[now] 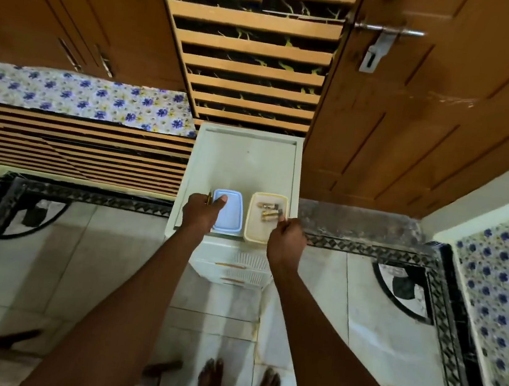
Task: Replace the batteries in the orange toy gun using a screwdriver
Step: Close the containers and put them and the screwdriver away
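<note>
1. Cream plastic tub (263,231) holds the gold batteries (269,211); your right hand (285,241) pinches at one, and a loose pinch drops it to the tiled floor (375,322).
2. Your left hand (200,215) grips a slim gold-tipped tool (209,199), thumb on the blue lid (228,211).
3. No orange toy gun is in view.
4. Tub overhangs the white drawer unit (244,159)'s front edge; a nudge tips it.

one blue lid (228,211), one cream box (265,219) — three batteries (269,211)
</note>
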`<state>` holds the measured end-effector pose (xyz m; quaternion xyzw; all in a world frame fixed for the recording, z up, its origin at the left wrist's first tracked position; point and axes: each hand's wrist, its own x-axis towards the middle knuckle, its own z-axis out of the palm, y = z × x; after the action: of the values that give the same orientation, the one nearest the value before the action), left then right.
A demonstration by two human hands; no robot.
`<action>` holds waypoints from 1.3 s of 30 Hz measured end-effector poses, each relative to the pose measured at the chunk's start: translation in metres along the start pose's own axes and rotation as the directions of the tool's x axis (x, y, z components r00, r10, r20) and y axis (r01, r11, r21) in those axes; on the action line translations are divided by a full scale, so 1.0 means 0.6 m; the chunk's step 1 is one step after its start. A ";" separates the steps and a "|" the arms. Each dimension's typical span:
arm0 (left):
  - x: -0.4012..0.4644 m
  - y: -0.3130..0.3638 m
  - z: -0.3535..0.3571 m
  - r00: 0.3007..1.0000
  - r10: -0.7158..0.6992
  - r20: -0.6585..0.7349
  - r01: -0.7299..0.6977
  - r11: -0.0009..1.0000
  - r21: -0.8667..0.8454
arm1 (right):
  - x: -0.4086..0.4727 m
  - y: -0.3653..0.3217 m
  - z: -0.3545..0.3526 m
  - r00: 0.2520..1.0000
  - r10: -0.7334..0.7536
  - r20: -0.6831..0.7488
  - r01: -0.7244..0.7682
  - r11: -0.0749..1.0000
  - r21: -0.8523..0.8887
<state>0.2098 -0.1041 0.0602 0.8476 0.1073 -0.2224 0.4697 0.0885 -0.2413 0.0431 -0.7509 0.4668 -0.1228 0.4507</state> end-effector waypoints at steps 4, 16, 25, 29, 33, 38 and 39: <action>0.064 0.015 0.022 0.999 0.045 -0.031 -0.043 0.996 0.078 | 0.059 -0.006 0.054 1.000 0.005 0.005 -0.005 0.997 -0.072; 0.126 -0.007 0.040 0.985 0.148 -0.091 -0.124 0.966 0.228 | 0.117 -0.011 0.088 0.999 -0.043 -0.023 0.038 0.985 -0.170; 0.147 -0.014 0.021 0.962 0.273 -0.015 -0.232 0.842 0.487 | 0.106 0.006 0.075 0.995 -0.085 -0.053 0.076 0.987 -0.141; 0.146 -0.007 0.021 0.962 0.274 -0.021 -0.223 0.823 0.523 | 0.080 0.026 0.064 0.985 -0.150 -0.085 0.136 0.980 -0.147; 0.150 -0.009 0.016 0.959 0.280 -0.047 -0.211 0.815 0.540 | 0.055 0.049 0.059 0.974 -0.201 -0.102 0.187 0.972 -0.140; 0.156 -0.017 0.007 0.940 0.338 -0.040 -0.265 0.801 0.537 | 0.019 0.064 0.058 0.961 -0.242 -0.134 0.229 0.968 -0.104; 0.153 -0.020 0.003 0.934 0.352 -0.055 -0.275 0.810 0.519 | 0.012 0.065 0.056 0.960 -0.245 -0.138 0.234 0.968 -0.092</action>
<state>0.2853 -0.1016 0.0062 0.9604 -0.0614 -0.0982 0.2535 0.0896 -0.2341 -0.0086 -0.8070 0.4090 -0.2141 0.3681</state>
